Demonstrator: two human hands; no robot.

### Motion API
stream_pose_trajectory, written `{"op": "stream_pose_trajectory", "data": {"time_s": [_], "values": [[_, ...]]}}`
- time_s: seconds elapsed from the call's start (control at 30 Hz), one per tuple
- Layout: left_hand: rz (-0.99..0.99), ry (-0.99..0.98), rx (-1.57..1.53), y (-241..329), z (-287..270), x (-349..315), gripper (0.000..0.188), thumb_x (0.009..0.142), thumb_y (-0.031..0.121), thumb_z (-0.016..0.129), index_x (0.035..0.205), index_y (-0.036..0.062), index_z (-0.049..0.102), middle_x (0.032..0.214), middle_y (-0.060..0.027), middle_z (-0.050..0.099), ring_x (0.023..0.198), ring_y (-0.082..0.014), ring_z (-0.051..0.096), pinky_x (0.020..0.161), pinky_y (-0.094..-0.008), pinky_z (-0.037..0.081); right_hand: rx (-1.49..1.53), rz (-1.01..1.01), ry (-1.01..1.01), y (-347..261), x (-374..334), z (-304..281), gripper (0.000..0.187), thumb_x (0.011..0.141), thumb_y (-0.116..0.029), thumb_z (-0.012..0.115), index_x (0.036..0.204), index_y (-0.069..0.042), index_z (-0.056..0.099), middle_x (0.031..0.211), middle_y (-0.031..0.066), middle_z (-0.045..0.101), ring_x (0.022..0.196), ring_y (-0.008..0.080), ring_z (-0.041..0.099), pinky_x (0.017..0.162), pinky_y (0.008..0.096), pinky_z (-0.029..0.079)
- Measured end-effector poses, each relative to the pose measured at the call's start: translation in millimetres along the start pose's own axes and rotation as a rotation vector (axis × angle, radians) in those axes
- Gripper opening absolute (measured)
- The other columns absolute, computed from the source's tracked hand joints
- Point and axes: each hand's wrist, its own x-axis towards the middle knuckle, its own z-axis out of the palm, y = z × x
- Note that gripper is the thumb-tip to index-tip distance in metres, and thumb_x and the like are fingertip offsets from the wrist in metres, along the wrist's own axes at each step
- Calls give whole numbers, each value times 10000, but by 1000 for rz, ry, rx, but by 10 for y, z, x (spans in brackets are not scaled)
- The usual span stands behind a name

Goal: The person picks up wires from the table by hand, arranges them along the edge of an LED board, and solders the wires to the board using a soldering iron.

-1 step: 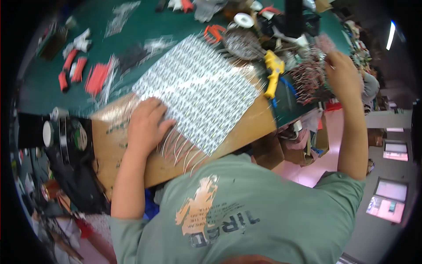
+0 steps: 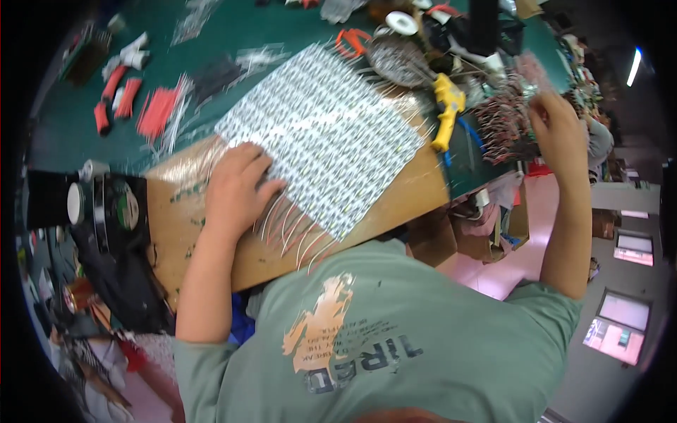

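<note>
A square sheet (image 2: 321, 137) with dense rows of small white and dark parts lies tilted on a brown board (image 2: 405, 194). Thin red and white wires (image 2: 293, 229) stick out from its near edge. My left hand (image 2: 243, 180) rests with its fingers stretched on the sheet's near left edge. Far to the right, my right hand (image 2: 560, 123) hangs beside a heap of short red and white wires (image 2: 502, 120). Its thumb and fingers are pressed together; whatever is between them is too small to make out. A pinkish bundle (image 2: 532, 69) lies just beyond those fingertips.
A yellow glue gun (image 2: 447, 113) lies right of the sheet, near orange-handled scissors (image 2: 352, 42) and a white tape roll (image 2: 402, 23). Red strips (image 2: 159, 113) and red bundles (image 2: 127, 99) lie on the green table at left. A black cylindrical device (image 2: 106, 211) stands beside the board.
My right hand has drawn slightly nearer to me, away from the pinkish bundle. My left hand stays on the sheet. The whole view has shifted a little.
</note>
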Motion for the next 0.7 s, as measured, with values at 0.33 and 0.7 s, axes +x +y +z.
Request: {"op": "stream_pose_trajectory", "data": {"time_s": [0.33, 0.7], "values": [[49, 14, -7, -59, 89, 66, 347, 697, 259, 797, 932, 29, 682, 1056, -124, 661, 1075, -338, 598, 906, -429, 483, 1201, 157, -419, -1152, -1973, 1031, 156, 829, -81, 699, 975, -38, 666, 834, 40, 574, 669, 107, 531, 598, 231, 428], [0, 53, -11, -42, 55, 35, 437, 646, 289, 831, 986, 54, 690, 1112, -135, 626, 1047, -330, 590, 894, -426, 485, 1085, 169, -496, -1205, -2361, 1046, 130, 828, -77, 704, 948, -39, 671, 790, 69, 572, 648, 163, 548, 593, 268, 444]]}}
